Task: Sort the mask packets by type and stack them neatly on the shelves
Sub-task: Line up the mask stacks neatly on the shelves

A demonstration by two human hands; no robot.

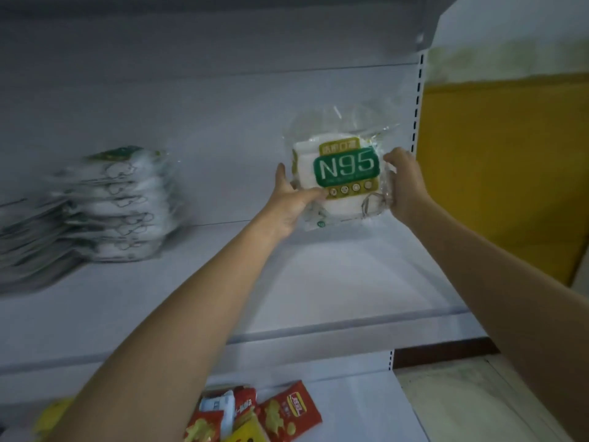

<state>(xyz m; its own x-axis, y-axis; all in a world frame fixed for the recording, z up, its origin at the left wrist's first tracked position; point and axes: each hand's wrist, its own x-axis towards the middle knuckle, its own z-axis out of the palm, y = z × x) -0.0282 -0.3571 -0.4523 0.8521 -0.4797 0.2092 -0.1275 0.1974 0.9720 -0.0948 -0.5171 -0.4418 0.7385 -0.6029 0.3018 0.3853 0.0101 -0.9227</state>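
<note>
while both hands hold it upright, the clear plastic packet of white masks with a green n95 label (342, 173) is at the back right of the white metal shelf (318, 282), close to the black-slotted upright post (417, 106); whether its lower edge touches the board cannot be told. the left hand (291, 202) pinches the lower left corner, thumb across the front, and the right hand (404, 183) curls its fingers round the right edge. bare board runs from the packet to the stack of clear mask packets (124, 202) at the left, and forward to the front lip. that stack is blurred and cut off by the left border. red snack sachets (287, 409) below are partly hidden by the left forearm.
</note>
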